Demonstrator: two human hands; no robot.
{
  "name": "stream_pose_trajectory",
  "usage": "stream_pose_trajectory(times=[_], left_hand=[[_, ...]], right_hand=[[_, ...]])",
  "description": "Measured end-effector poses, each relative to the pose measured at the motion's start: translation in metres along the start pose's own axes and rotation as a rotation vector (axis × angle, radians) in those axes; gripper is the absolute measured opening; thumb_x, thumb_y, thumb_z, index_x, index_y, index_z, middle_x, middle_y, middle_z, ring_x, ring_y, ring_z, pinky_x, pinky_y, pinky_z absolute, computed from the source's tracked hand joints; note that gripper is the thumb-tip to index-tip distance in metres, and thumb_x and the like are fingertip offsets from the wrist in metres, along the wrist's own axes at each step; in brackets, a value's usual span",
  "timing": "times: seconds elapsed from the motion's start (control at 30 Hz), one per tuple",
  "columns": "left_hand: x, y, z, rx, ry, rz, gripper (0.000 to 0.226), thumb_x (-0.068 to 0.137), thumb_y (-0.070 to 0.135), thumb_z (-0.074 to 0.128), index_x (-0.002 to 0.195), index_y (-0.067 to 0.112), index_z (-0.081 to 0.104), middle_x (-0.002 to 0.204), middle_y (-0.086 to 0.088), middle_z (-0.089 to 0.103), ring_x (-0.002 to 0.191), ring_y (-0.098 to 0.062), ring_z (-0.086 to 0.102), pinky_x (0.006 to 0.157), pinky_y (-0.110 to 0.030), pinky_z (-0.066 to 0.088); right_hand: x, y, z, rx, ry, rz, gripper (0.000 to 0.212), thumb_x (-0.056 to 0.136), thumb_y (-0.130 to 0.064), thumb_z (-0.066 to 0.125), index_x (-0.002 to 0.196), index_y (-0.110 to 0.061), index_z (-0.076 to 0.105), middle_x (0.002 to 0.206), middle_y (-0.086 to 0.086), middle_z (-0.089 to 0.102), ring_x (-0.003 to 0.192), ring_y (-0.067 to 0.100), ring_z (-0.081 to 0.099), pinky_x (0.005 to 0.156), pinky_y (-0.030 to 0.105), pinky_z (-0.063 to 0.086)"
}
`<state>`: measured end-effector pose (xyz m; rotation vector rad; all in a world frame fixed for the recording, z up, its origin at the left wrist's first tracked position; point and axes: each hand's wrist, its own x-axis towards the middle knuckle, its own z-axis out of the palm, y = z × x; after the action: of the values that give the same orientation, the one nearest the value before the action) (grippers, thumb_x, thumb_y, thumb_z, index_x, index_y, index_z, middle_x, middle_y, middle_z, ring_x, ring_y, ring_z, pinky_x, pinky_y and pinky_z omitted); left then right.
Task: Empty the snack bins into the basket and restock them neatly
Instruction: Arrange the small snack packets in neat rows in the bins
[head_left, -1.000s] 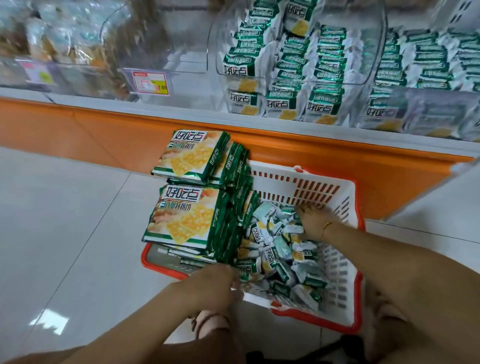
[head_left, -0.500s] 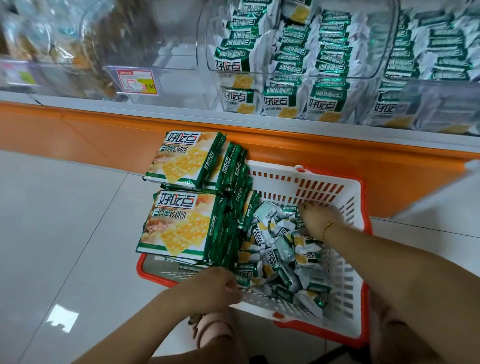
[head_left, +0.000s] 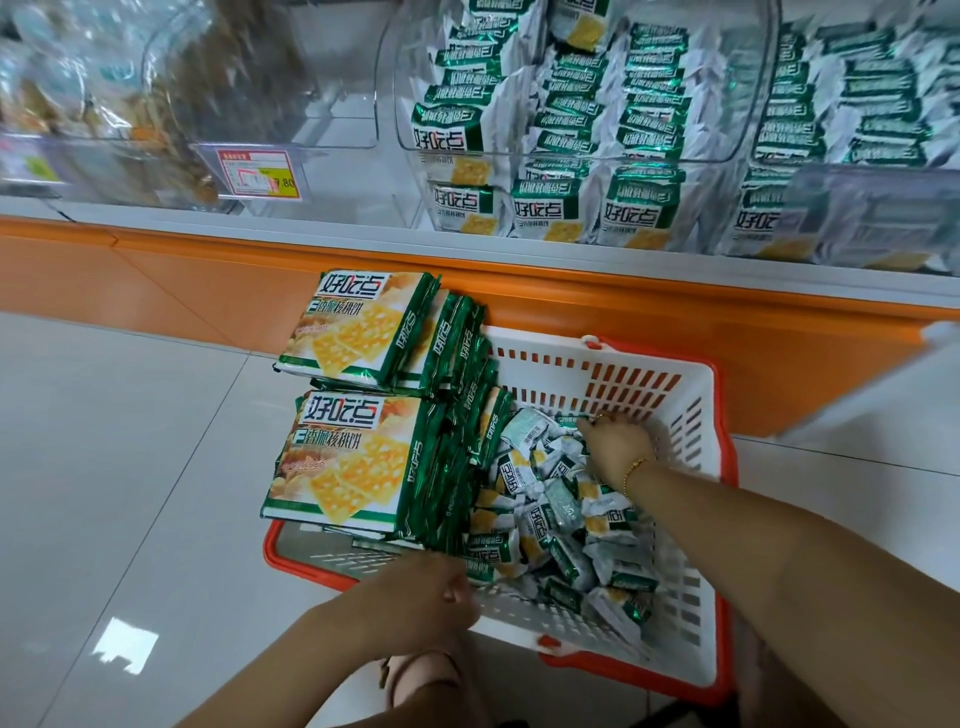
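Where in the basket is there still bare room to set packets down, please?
The basket shows bare floor in its far right corner, beyond the right hand, and near left, below the large packs. Loose small packets crowd the middle.

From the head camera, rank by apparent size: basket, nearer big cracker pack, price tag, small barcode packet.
1. basket
2. nearer big cracker pack
3. price tag and small barcode packet: too close to rank; the tag sits farther away.

The brand "好吃点" is printed on the large packs (head_left: 353, 457) stacked in the basket (head_left: 730, 467), with "香脆核桃饼" beneath it. The same brand is shown on the small packets (head_left: 543, 210) in the clear bin (head_left: 410, 171). On the red-and-yellow price tag (head_left: 258, 174), only "80" can be read.
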<state>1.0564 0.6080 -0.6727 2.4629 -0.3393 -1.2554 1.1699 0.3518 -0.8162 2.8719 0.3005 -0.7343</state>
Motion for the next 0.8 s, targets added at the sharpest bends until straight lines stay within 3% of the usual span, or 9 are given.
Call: stream_pose_trajectory(times=[0.13,0.27,0.4,0.47,0.53,0.6,0.7,0.8], left_hand=[[0.001,0.005,-0.003,-0.052,0.01,0.001,0.023,0.092,0.03,0.052,0.105,0.016,0.065,0.106,0.005,0.064,0.095,-0.009,0.06,0.07,-0.014,0.042],[0.0,0.019,-0.009,-0.139,0.033,0.051,0.024,0.092,0.035,0.057,0.107,0.019,0.066,0.103,0.006,0.066,0.094,-0.006,0.061,0.078,-0.019,0.046],[-0.002,0.041,-0.013,-0.363,0.13,0.106,0.011,0.093,0.027,0.059,0.098,0.022,0.068,0.088,0.005,0.066,0.076,-0.002,0.059,0.072,-0.018,0.045],[-0.001,0.051,-0.017,-0.565,0.155,0.102,0.012,0.094,0.019,0.058,0.102,0.021,0.067,0.091,0.001,0.069,0.081,-0.007,0.064,0.078,-0.02,0.05],[-0.001,0.06,-0.023,-0.802,0.173,0.08,0.018,0.095,0.015,0.057,0.112,0.015,0.064,0.099,-0.005,0.071,0.087,-0.011,0.068,0.083,-0.022,0.054],[-0.002,0.068,-0.033,-1.026,0.218,0.052,0.02,0.095,0.016,0.055,0.113,0.01,0.062,0.104,-0.011,0.071,0.089,-0.016,0.069,0.084,-0.026,0.056],[-0.008,0.079,-0.052,-1.258,0.261,0.045,0.033,0.095,0.034,0.052,0.105,0.006,0.064,0.107,-0.019,0.07,0.096,-0.026,0.069,0.084,-0.032,0.057],[-0.019,0.086,-0.072,-1.498,0.182,0.148,0.055,0.094,0.049,0.043,0.106,0.0,0.063,0.106,-0.024,0.069,0.089,-0.029,0.07,0.081,-0.032,0.057]], right_hand=[[-0.002,0.0,0.002,0.021,0.047,0.01,0.061,0.085,-0.005,0.059,0.14,-0.006,0.031,0.127,0.018,0.053,0.116,0.035,0.051,0.089,0.04,0.048],[-0.011,0.0,-0.012,0.175,0.118,0.077,0.056,0.087,-0.009,0.058,0.138,-0.009,0.035,0.131,0.015,0.052,0.121,0.034,0.049,0.096,0.042,0.049],[-0.039,0.004,-0.037,0.36,0.229,0.098,0.054,0.085,-0.032,0.068,0.131,-0.016,0.044,0.114,0.002,0.062,0.1,0.022,0.062,0.086,0.033,0.054],[-0.054,0.007,-0.057,0.467,0.284,0.095,0.054,0.083,-0.036,0.071,0.128,-0.016,0.047,0.097,-0.003,0.063,0.079,0.014,0.062,0.071,0.028,0.054],[-0.069,0.007,-0.081,0.592,0.345,0.06,0.052,0.085,-0.034,0.069,0.129,-0.018,0.046,0.088,-0.007,0.058,0.064,0.007,0.052,0.055,0.021,0.043],[-0.088,0.003,-0.104,0.711,0.467,-0.001,0.051,0.086,-0.032,0.068,0.13,-0.021,0.046,0.098,-0.006,0.059,0.068,0.006,0.052,0.055,0.02,0.043],[-0.121,-0.007,-0.125,0.801,0.776,-0.143,0.049,0.081,-0.025,0.072,0.125,-0.023,0.052,0.109,-0.004,0.061,0.085,0.011,0.058,0.068,0.019,0.049],[-0.147,-0.016,-0.14,0.733,0.928,-0.366,0.055,0.076,-0.025,0.075,0.125,-0.026,0.05,0.127,-0.006,0.054,0.109,0.007,0.05,0.088,0.004,0.031]])
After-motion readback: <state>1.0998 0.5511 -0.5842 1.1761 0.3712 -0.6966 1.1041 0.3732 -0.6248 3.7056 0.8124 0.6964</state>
